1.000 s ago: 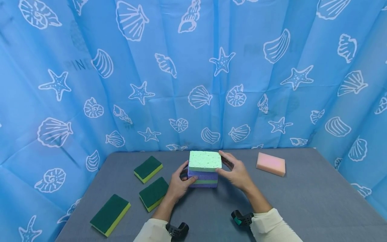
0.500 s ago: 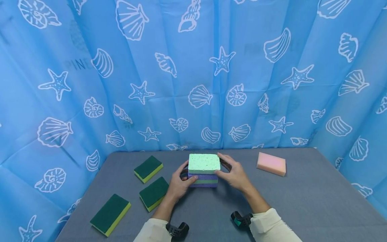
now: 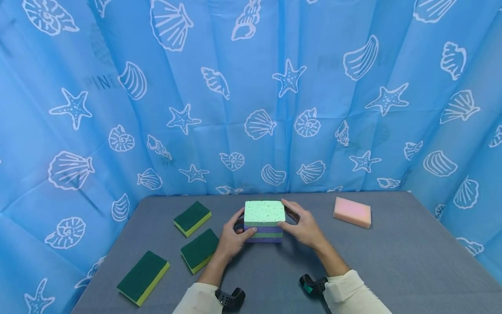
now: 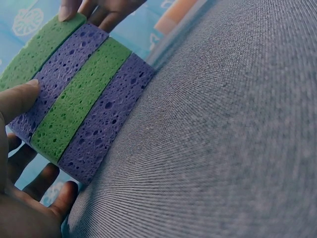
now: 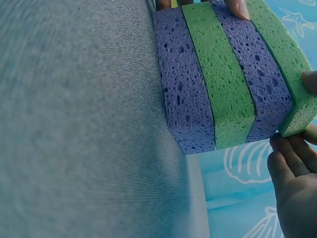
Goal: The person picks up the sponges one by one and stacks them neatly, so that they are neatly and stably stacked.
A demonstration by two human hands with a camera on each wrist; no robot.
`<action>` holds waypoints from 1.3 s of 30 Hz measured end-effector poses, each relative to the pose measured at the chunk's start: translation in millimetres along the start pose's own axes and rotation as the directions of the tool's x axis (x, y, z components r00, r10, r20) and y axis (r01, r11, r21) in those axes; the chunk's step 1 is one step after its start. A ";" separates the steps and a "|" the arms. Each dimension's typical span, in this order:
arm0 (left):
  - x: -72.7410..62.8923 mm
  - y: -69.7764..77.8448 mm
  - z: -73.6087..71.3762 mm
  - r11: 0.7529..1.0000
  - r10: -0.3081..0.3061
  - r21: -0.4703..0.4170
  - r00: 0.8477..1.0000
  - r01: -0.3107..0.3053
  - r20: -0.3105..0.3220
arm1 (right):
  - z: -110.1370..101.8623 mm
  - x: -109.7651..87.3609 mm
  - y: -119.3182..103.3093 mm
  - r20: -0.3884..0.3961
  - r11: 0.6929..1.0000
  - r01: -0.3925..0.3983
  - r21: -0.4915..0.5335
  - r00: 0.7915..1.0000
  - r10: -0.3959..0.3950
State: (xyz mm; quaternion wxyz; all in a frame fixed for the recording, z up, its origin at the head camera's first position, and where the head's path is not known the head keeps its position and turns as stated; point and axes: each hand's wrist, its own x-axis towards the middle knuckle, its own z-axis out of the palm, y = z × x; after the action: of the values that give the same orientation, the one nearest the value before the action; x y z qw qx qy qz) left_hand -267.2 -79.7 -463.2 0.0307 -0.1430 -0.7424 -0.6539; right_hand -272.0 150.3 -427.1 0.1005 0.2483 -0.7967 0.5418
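Four sponge layers make an upright stack on the grey cloth, purple and green by turns. The top green sponge (image 3: 264, 212) lies flat over the upper purple sponge (image 5: 260, 74). Below come the lower green sponge (image 4: 84, 101) and the bottom purple sponge (image 4: 109, 121), which rests on the cloth. My left hand (image 3: 230, 240) grips the stack's left side, its thumb on the front face of the upper purple sponge. On the other side my right hand (image 3: 307, 227) pinches the top green sponge at its right end, thumb in front and fingers behind.
Left of the stack lie several green-and-yellow scouring sponges: a far one (image 3: 192, 219), a middle one (image 3: 200, 250) and a near one (image 3: 143, 278). A pink sponge (image 3: 351, 212) lies at the back right. A blue shell-print curtain (image 3: 251, 100) hangs behind the grey-covered table (image 3: 392, 261).
My right hand has lowered the top green sponge and drawn it slightly left, so it now lines up over the stack. My left hand has stayed in place.
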 end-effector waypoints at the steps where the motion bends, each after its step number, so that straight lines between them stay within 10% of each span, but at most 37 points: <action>1: -0.1 0.0 0.0 1.000 -0.001 0.001 1.000 0.001 0.000 | 0.1 0.1 0.1 0.003 1.000 -0.001 -0.003 1.000 0.001; 10: 10.9 -33.7 1.3 1.000 0.008 0.013 0.999 -0.007 -0.035 | 1.2 0.8 -0.4 0.013 1.000 -0.005 -0.018 1.000 0.005; 18: 2.0 -2.3 -0.1 1.000 0.009 0.008 1.000 -0.009 0.000 | 1.5 0.1 1.3 0.020 1.000 0.008 -0.028 1.000 -0.007; 39: 3.3 1.4 -2.1 1.000 -0.016 -0.013 0.999 0.017 0.041 | 1.0 -1.3 0.9 0.025 0.999 0.025 -0.029 0.999 -0.024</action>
State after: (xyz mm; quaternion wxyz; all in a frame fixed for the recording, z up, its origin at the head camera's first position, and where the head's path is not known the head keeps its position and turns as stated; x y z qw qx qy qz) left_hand -270.3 -81.1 -460.8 0.0090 -0.1504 -0.7396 -0.6560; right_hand -271.2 150.0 -428.8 0.1009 0.2632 -0.8026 0.5257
